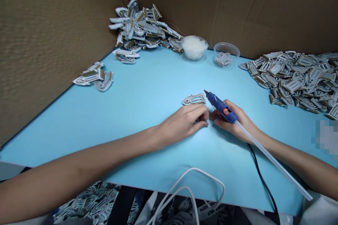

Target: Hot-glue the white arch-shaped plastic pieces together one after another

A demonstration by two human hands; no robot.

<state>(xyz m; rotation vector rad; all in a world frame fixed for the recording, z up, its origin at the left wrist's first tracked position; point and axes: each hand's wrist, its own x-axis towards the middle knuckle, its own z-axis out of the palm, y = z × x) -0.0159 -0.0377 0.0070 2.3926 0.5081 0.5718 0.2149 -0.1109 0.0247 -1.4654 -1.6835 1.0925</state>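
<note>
My right hand (233, 121) is wrapped round a blue hot glue gun (219, 103), its nozzle pointing up and left. A long translucent glue stick (271, 158) runs out of the gun's back end over my right forearm. My left hand (191, 119) rests on the table with its fingers curled and thumb close to the fingertips; whatever they may hold is hidden. Just beyond my left knuckles lies a small white arched frame piece (194, 99), with its right end near the nozzle.
Piles of arched pieces stand at the back left (142, 30) and right (301, 77); a smaller group (95, 76) lies left. A bowl of whitish material (194, 47) and a clear tub (227, 49) stand at the back. A white cable (195, 170) loops in front; cardboard walls (237, 7) enclose the table.
</note>
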